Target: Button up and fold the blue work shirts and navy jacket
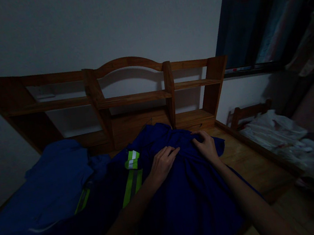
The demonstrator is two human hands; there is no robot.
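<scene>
My dark blue garment (199, 198) lies spread and wrinkled on a wooden surface (247, 159), in front of the middle of the wooden shelf (133, 98). My left hand (163, 164) rests on the cloth before the shelf's middle, fingers nearly straight and close together; I cannot tell whether they pinch any fabric. My right hand (206, 147) is at the garment's far part, before the shelf's right section, thumb and fingers curved with a small gap between them; whether cloth is caught there, I cannot tell. A lighter blue cloth (56, 177) lies before the shelf's left end, and plastic bags (281, 129) lie to the right of the shelf.
</scene>
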